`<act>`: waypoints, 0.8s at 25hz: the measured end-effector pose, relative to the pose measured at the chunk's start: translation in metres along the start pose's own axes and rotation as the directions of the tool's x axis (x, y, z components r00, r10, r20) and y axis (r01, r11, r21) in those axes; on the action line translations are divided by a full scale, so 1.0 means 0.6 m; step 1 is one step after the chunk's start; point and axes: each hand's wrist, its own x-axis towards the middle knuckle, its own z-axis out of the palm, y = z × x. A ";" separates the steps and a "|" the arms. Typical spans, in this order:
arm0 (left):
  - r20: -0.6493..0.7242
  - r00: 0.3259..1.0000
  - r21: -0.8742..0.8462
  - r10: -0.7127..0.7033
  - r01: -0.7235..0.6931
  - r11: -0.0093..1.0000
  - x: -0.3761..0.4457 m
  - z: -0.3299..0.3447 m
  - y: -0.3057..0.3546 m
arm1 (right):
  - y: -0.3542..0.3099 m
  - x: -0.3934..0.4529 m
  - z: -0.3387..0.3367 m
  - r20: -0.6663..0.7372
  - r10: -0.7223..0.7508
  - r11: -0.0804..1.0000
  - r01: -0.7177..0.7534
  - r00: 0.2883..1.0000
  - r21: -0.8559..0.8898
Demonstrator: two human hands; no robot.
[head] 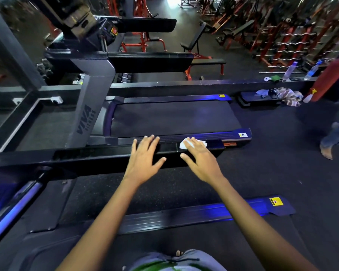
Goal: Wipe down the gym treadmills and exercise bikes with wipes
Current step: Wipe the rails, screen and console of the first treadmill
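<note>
Both hands flat on handrail (106,155): left hand (145,155) spread, empty; right hand (200,159) presses wipe (186,144) w/ straight fingers. Wipe looks thin, soft, prob. bunches—keep palm pressure.

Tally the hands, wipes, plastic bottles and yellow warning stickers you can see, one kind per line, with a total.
Hands: 2, left hand and right hand
Wipes: 1, white wipe
Plastic bottles: 2
Yellow warning stickers: 3
Total: 8

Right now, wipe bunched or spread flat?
Bunched: the wipe shows as a small crumpled wad under the right hand on the handrail.
</note>
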 end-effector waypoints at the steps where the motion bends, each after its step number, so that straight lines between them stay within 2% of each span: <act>1: -0.017 1.000 0.025 -0.018 0.019 1.000 -0.013 -0.003 -0.021 | 0.009 -0.013 0.003 0.025 -0.070 0.998 0.070 0.997 0.002; 3: -0.004 1.000 0.083 -0.019 0.019 0.996 -0.037 -0.005 -0.051 | 0.027 -0.026 -0.003 -0.003 -0.098 0.995 0.098 0.995 -0.021; 5: 0.039 0.999 0.127 -0.026 0.020 0.992 -0.047 -0.003 -0.054 | 0.013 -0.010 -0.001 -0.071 0.018 0.999 -0.020 0.997 -0.029; 7: 0.059 0.997 0.148 -0.057 0.048 0.988 -0.048 0.002 -0.050 | -0.026 0.017 0.017 -0.058 0.116 0.993 -0.117 0.992 -0.010; 8: 0.071 0.995 0.165 -0.067 0.054 0.985 -0.049 0.003 -0.047 | -0.046 0.023 0.027 -0.018 0.097 0.995 -0.097 0.995 -0.010; 11: 0.097 0.994 0.194 -0.053 0.034 0.980 -0.052 0.003 -0.048 | -0.047 0.004 0.034 0.102 -0.097 0.994 0.101 0.990 -0.034; 13: 0.114 0.992 0.210 -0.048 0.023 0.977 -0.052 0.001 -0.051 | -0.019 -0.011 0.017 0.101 -0.154 0.984 0.162 0.983 -0.074; 17: 0.100 0.994 0.207 -0.045 0.023 0.978 -0.050 -0.001 -0.049 | -0.049 0.029 0.030 0.013 0.076 0.996 -0.076 0.997 -0.049; 18: 0.094 0.995 0.197 -0.028 0.009 0.980 -0.050 -0.002 -0.051 | -0.072 0.040 0.042 0.029 0.087 0.995 -0.085 0.996 -0.054; 20: 0.113 0.994 0.152 0.003 -0.020 0.988 -0.050 -0.011 -0.058 | -0.101 0.038 0.063 0.101 -0.017 0.997 0.024 0.995 -0.073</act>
